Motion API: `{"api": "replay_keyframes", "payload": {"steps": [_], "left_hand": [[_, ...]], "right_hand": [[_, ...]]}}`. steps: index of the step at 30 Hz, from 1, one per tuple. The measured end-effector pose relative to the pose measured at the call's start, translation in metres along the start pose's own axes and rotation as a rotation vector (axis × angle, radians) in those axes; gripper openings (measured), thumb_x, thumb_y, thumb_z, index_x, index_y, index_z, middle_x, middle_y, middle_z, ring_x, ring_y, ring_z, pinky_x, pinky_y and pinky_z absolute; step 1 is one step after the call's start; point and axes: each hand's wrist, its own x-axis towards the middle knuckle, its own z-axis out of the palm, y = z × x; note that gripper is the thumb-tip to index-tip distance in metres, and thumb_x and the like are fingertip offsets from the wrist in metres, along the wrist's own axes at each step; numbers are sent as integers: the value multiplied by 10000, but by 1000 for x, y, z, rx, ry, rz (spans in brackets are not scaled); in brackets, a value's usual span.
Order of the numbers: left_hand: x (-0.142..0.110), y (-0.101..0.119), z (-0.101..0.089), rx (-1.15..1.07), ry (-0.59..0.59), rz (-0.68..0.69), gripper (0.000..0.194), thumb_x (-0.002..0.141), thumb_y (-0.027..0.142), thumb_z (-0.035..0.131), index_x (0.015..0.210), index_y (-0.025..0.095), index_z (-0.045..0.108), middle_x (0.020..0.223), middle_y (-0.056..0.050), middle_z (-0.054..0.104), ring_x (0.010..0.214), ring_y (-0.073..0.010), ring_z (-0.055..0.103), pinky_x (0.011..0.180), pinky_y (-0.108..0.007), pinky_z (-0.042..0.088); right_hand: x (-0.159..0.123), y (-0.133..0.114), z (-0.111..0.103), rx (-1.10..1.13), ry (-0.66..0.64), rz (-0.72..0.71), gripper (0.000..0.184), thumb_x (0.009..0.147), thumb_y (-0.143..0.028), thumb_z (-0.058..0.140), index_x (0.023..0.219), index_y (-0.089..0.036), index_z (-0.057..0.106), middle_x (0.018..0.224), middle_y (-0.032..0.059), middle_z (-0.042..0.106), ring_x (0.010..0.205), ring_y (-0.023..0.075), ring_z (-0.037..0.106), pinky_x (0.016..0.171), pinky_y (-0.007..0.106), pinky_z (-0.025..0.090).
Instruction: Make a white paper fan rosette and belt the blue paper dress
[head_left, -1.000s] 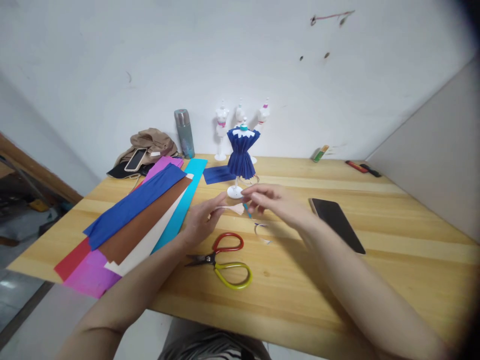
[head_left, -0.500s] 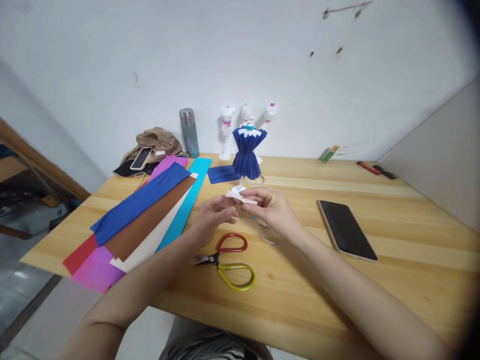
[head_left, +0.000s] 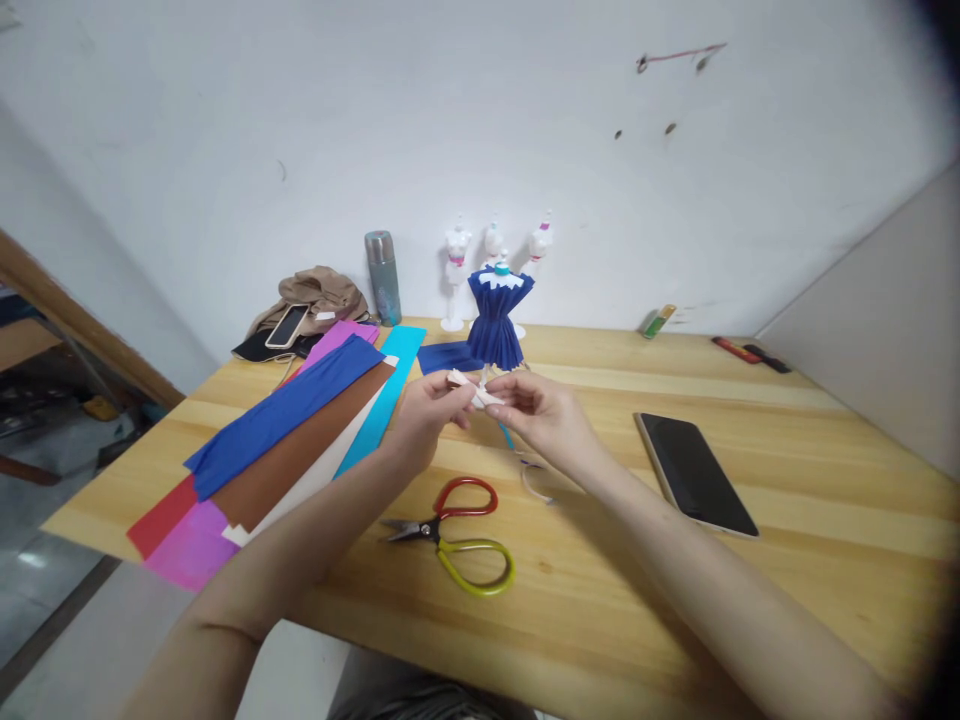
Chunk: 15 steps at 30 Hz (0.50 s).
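Note:
A small piece of folded white paper (head_left: 478,391) is pinched between my two hands above the table. My left hand (head_left: 435,408) grips its left end, thumb on top, and my right hand (head_left: 534,400) has its right end between thumb and fingers. Just behind them stands a miniature dress form in a pleated dark blue dress (head_left: 496,318), its base hidden by my hands. Scissors (head_left: 429,530) with one red and one yellow handle lie nearer me, blades slightly apart and pointing left. A thin pale loop (head_left: 536,485) rests below my right hand.
Coloured sheets, a blue one (head_left: 285,405) on top, fan out at the left. A phone (head_left: 696,472) lies on the right. At the back stand a flask (head_left: 383,278) and several white dress forms (head_left: 457,270). A green glue tube (head_left: 659,321) is by the wall.
The white paper has turned and looks more folded, with its left end higher. My left hand has closed more firmly on it. The whole view has shifted slightly.

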Motion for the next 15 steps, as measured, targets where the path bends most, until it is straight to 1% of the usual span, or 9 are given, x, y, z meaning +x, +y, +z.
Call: {"api": "replay_keyframes", "payload": {"steps": [5,8,12,15], "left_hand": [[23,17,5,2,-40,-75,191,696,222,753,836,110,685,612,-1,643,554,-84,584,478,-173,443],[33,21,7,-12,-37,-59,248,705,200,764,916,105,676,638,-3,654,563,-84,603,479,-167,449],[40,18,6,-29,-14,-12,314,692,185,769,978,102,669,671,-3,668,579,-94,624,494,-180,469],[41,15,3,-14,-32,-8,340,694,174,762,1013,94,678,642,-2,670,566,-96,623,498,-181,469]], "right_hand": [[16,-15,-14,37,-36,50,204,706,-386,749,809,-226,675,803,43,744,738,217,686,712,368,557],[22,-23,-19,26,-15,58,231,697,-402,749,822,-220,683,781,38,732,699,199,665,664,341,539],[26,-23,-17,-3,56,52,215,694,-397,733,783,-214,662,744,44,710,656,188,639,631,334,508],[27,-18,-11,-7,55,61,238,692,-436,718,717,-225,613,684,40,685,620,185,615,600,329,483]]}}
